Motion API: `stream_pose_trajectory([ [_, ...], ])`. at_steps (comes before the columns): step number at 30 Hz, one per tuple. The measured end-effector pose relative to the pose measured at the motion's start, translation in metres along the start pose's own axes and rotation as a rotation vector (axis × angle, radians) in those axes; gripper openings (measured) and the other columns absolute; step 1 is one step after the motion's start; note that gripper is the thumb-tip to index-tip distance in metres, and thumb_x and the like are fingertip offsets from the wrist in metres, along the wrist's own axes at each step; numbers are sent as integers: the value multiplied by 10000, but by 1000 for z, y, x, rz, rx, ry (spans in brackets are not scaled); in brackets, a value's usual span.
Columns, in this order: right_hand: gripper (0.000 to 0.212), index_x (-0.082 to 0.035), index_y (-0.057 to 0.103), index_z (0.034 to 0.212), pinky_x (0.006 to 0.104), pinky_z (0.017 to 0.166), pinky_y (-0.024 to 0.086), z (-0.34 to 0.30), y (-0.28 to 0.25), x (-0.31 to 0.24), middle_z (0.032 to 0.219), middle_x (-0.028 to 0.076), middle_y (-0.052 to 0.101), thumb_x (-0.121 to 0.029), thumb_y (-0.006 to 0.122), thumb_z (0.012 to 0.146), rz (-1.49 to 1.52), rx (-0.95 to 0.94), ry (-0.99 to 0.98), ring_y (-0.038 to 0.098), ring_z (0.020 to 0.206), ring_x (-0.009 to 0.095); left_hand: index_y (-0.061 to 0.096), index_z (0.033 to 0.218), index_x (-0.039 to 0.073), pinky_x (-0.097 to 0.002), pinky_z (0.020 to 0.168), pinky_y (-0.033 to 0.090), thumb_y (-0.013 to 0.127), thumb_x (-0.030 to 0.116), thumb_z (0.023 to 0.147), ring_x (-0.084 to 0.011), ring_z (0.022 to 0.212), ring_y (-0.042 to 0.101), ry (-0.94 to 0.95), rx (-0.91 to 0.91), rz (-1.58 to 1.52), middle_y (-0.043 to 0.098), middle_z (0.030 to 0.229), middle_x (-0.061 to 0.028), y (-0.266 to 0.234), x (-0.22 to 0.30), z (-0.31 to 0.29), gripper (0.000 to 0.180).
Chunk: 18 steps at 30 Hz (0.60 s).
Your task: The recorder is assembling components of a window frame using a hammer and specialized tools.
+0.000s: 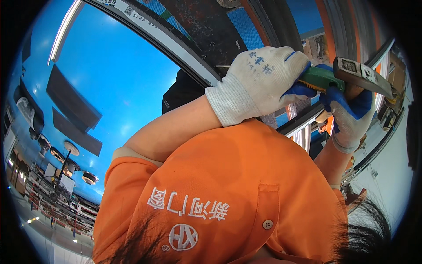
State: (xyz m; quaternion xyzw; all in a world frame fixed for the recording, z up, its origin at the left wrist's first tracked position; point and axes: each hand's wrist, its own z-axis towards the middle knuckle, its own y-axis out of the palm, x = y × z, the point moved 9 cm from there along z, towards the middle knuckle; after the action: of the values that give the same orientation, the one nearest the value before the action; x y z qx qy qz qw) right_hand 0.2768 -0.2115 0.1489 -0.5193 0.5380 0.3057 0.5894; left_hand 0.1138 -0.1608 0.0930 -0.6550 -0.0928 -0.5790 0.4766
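Observation:
My left hand [268, 81], in a white knit glove with blue-coated fingers, is closed around a green tool [323, 79] with a yellowish lower edge. Its working end is hidden, so its exact kind cannot be told. To the right, my right hand [351, 121], gloved alike, grips a hammer [362, 75] by its wooden handle, close under the metal head. The hammer head sits right beside the end of the green tool; whether they touch is unclear. Both hands are raised ahead of my orange shirt [228, 176].
A long grey-and-black frame profile [162, 44] crosses beyond my left forearm. Dark strips with orange edges [259, 26] lie at the far side. On the left, a blue surface [118, 79] bears two dark flat pieces [72, 99]. Racks [57, 193] stand at the lower left.

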Motion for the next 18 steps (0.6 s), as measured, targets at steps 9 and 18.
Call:
stream_pose_trajectory([
  [9, 414, -21, 568, 1264, 388, 932, 556, 4, -15, -2, 1150, 180, 666, -158, 661, 884, 97, 41, 7, 676, 1042, 310, 602, 1129, 109, -302, 739, 540, 765, 451, 765, -270, 809, 680, 7, 69, -45, 688, 972, -80, -5, -6, 1, 525],
  [18, 445, -36, 581, 1284, 384, 945, 503, -4, -59, -14, 1196, 168, 638, -330, 569, 950, -792, 245, 52, 630, 1087, 285, 595, 1094, 100, -299, 700, 534, 751, 427, 785, -267, 720, 670, -66, 119, -62, 685, 875, -73, -5, -14, 8, 476],
])
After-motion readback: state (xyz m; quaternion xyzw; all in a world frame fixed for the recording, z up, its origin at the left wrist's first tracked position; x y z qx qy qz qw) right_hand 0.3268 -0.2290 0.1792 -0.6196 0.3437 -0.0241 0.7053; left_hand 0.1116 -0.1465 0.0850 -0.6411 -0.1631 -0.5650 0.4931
